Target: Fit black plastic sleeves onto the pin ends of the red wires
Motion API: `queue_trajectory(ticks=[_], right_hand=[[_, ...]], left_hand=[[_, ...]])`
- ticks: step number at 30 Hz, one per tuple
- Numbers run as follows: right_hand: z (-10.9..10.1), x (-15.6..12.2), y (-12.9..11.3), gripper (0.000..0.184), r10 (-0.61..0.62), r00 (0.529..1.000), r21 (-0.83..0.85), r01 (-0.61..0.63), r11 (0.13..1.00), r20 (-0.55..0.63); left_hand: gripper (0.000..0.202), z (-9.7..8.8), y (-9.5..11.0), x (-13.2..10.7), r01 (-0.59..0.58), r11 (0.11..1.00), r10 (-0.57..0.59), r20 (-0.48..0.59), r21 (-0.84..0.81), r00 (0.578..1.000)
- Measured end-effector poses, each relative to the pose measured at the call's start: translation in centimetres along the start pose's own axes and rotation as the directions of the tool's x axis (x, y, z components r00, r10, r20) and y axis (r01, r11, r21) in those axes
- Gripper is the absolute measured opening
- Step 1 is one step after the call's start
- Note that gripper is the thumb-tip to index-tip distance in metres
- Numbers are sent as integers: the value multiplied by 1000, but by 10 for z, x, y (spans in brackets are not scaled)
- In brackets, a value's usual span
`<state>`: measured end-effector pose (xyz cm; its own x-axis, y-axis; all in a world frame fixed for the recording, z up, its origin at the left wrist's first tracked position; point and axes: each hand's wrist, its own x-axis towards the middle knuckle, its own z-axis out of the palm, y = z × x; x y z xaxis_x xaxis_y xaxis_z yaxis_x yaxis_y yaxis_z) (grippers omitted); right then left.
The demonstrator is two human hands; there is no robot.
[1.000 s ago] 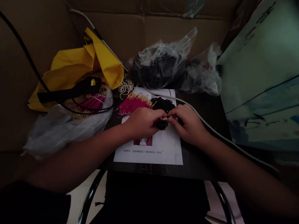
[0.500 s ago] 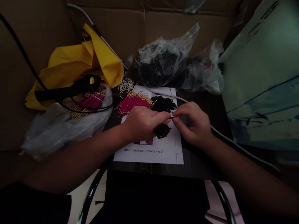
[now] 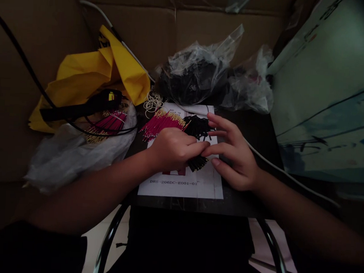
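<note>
My left hand (image 3: 175,149) is closed around a bundle of thin wires; their black ends with gold tips (image 3: 198,163) stick out below its fingers. To its right my right hand (image 3: 234,155) has its fingers spread. Its index fingertip is at my left fingertips; whether they touch I cannot tell. Just beyond the hands is a pile of red wires (image 3: 161,125) with gold tips, beside a heap of short black pieces (image 3: 197,126). Both lie on a printed white sheet (image 3: 179,190) on the dark table.
Clear plastic bags with dark contents (image 3: 192,78) stand at the back. To the left are a yellow bag (image 3: 82,69), a plastic bag (image 3: 69,155) and more red wires (image 3: 108,123). A white cable (image 3: 277,167) crosses the right side. Cardboard walls (image 3: 129,29) surround the table.
My right hand has opened from a pinch at a thin dark piece by my left fingertips, its fingers spreading apart. My left hand keeps its hold in nearly the same place.
</note>
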<state>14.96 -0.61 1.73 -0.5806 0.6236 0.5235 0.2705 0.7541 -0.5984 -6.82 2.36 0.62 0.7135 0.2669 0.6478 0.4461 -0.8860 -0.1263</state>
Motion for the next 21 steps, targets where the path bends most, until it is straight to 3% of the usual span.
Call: queue_trajectory(ticks=[7, 15, 21], right_hand=[[2, -1, 4, 26, -46, 999, -27, 46, 999, -19], [4, -1, 6, 20, -79, 997, -43, 79, 996, -17], [5, -1, 8, 36, -74, 997, -58, 72, 996, -37]], left_hand=[[20, -3, 0, 2, -21, 1000, 21, 14, 5, 1000], [18, -5, -2, 1, -60, 998, 61, -51, 20, 997], [22, 0, -5, -5, 14, 999, -14, -5, -34, 1000]])
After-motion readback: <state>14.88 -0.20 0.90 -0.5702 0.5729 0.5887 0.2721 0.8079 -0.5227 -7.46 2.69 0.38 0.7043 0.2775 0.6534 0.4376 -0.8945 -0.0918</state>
